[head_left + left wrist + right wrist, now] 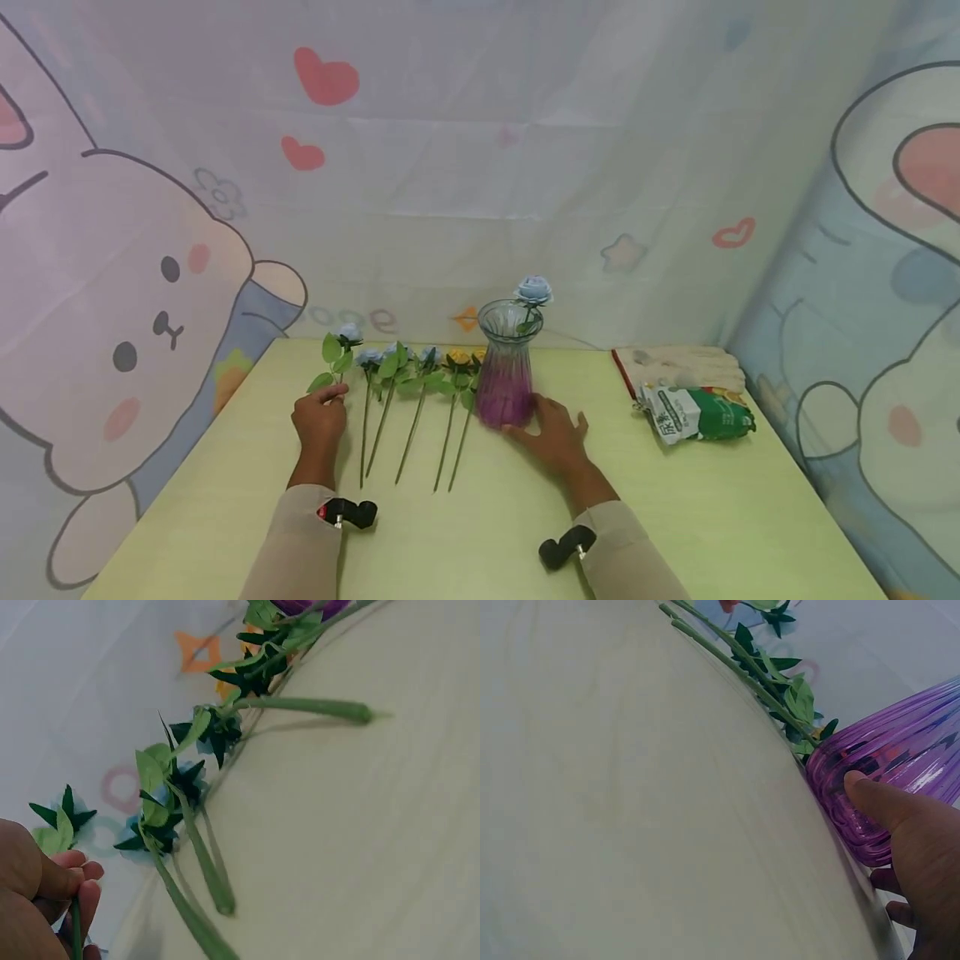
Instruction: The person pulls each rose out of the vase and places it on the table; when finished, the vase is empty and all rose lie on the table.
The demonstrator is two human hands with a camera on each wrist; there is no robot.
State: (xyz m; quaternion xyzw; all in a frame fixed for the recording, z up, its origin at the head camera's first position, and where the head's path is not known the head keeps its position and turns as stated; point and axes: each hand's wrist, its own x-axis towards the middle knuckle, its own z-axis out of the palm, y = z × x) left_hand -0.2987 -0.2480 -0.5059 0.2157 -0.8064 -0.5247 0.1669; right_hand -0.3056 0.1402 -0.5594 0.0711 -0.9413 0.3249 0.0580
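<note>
My left hand [319,423] pinches the green stem of a light blue rose [349,333] between thumb and fingers, its bloom raised at the table's far left. In the left wrist view, the stem [76,930] passes down through the fingers. A glass vase [506,375], clear at its flared rim and purple below, stands upright near the back. One blue rose [534,291] leans in it, its head above the rim. My right hand [557,435] holds the vase low on its right side, with the thumb [877,796] across the purple glass and the index finger partly hidden.
Between left hand and vase lie several roses, blue [431,354] and yellow [459,357], stems towards me. To the right are a green and white packet [697,414] and pale gloves [690,367] beside a thin red stick [623,372]. A printed curtain [450,183] hangs behind the table.
</note>
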